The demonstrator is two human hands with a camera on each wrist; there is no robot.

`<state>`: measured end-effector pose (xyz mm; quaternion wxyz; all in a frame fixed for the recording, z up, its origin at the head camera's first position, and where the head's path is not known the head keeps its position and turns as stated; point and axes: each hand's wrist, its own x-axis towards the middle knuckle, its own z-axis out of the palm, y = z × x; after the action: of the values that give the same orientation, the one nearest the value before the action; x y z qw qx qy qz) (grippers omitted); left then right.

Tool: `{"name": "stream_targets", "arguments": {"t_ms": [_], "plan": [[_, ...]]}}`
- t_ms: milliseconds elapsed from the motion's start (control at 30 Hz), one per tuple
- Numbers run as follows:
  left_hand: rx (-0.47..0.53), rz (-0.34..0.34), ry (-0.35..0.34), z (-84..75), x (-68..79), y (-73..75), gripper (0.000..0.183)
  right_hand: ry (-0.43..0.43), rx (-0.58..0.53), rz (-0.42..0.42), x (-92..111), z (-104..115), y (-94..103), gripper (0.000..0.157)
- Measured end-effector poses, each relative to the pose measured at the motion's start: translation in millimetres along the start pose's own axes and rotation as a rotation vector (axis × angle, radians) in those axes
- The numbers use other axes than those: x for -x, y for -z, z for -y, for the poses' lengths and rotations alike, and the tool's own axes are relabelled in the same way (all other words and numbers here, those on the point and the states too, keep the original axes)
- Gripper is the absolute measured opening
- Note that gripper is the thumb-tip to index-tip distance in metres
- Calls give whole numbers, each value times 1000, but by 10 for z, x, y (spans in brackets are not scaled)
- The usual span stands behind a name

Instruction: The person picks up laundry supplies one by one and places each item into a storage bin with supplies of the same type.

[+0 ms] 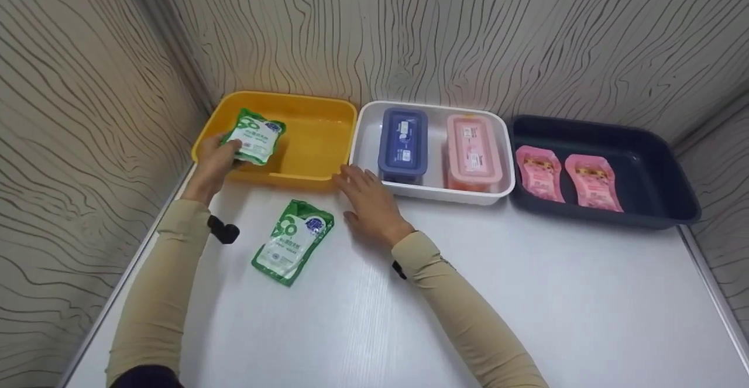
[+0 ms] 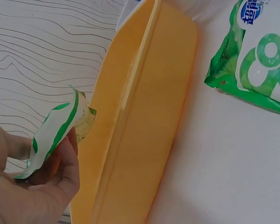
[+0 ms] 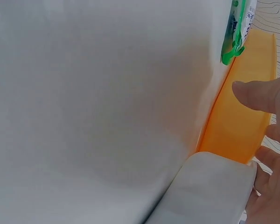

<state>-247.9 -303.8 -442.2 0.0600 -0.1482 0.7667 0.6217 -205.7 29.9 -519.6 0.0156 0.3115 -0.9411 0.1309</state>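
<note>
My left hand [image 1: 215, 162] pinches a green-and-white plastic packet [image 1: 257, 139] between thumb and fingers, over the left end of the yellow tray [image 1: 316, 142]. In the left wrist view that packet [image 2: 56, 128] shows edge-on, bent a little, above the tray's rim. A second, matching packet [image 1: 292, 241] lies flat on the white table in front of the yellow tray. My right hand [image 1: 371, 203] is spread with loosely extended fingers, its fingertips right at the place where the yellow and white trays meet. In the right wrist view its thumb [image 3: 256, 95] points away from the other fingers.
The white tray [image 1: 436, 189] holds a blue lidded box [image 1: 404, 142] and a pink lidded box [image 1: 475, 151]. At the right, a dark navy tray [image 1: 655, 183] contains two pink pouches [image 1: 538, 174]. Wood-grain panels [image 1: 421, 37] rise behind and beside the table [image 1: 526, 294].
</note>
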Motion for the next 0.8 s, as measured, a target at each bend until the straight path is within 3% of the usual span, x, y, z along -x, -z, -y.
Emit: {"name": "stream_targets", "arguments": {"t_ms": [300, 533, 667, 800], "plan": [[-88, 31, -6, 86, -151, -4, 56, -5, -19, 13, -3, 14, 39, 82], [-142, 39, -53, 112, -150, -7, 51, 6, 14, 0, -6, 21, 28, 81], [-206, 7, -53, 127, -169, -53, 50, -3, 27, 5, 1, 17, 26, 83], [-316, -70, -55, 136, -221, -101, 50, -7, 12, 11, -3, 18, 37, 84]]}}
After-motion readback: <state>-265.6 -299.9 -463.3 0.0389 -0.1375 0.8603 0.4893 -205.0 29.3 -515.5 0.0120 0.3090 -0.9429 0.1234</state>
